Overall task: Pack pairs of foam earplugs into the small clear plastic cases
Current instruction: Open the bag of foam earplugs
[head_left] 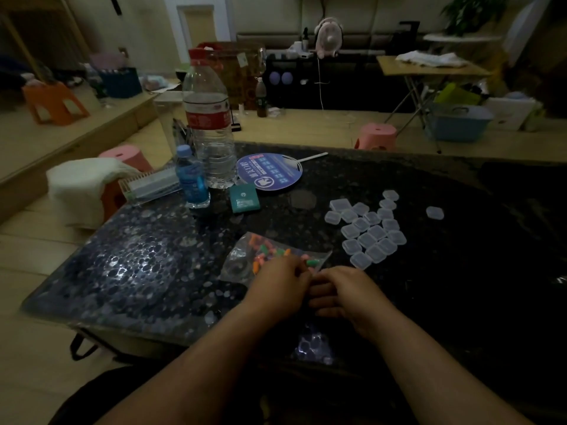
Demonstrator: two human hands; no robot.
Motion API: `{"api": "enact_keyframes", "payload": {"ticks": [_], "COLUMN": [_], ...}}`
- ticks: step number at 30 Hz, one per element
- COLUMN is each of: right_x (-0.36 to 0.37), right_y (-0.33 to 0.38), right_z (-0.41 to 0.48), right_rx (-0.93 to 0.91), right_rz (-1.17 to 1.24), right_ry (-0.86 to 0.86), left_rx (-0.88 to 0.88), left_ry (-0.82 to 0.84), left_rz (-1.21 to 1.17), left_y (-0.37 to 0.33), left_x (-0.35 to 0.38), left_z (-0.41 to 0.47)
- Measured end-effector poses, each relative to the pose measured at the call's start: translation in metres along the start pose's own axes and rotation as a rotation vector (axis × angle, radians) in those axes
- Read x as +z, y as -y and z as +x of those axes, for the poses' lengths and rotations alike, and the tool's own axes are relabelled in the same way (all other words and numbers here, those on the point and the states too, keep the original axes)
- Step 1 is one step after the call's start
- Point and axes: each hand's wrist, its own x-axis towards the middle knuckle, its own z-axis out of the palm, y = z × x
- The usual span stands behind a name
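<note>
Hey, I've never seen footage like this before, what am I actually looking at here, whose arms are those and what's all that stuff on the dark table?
There is no machine here. One picture, taken by a wide-angle camera worn on a person's head, looks forward and down, so the two bare arms coming in from the bottom belong to the wearer.

The left hand and right hand meet at the near edge of a clear plastic bag holding colourful foam earplugs. What the fingers are holding is hidden, so I cannot tell.

To the right lies a cluster of small clear plastic cases, closed, with one more case lying apart. They rest on a dark speckled table.

Farther back stand a large water bottle, a small blue bottle, a round hand fan and a teal packet.
</note>
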Motion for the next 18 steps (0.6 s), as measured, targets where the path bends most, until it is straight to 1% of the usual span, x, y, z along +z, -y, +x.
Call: {"api": "enact_keyframes", "payload": {"ticks": [4,8,11,14,18], "right_x": [0.0,-0.001,-0.002,-0.002,-0.003], "right_y": [-0.004,-0.003,-0.001,-0.002,-0.003], "right_z": [0.001,0.0,-0.001,0.0,0.003], "right_rx": [-0.029,-0.052,-0.087,-0.109,-0.115], "right_rz": [-0.031,-0.094,-0.126,-0.111,-0.092], "right_ry": [-0.007,-0.044,-0.049,-0.051,-0.043], "left_rx": [0.003,-0.02,-0.058,-0.1,-0.184], "left_ry": [0.03,0.05,0.095,0.127,0.125], "left_rz": [0.004,-0.098,-0.163,-0.223,-0.365], "left_y": [-0.002,-0.004,-0.005,-0.002,0.0], "left_x": [-0.004,-0.007,-0.008,-0.01,-0.012], "left_z": [-0.002,-0.003,-0.004,-0.003,0.0]}}
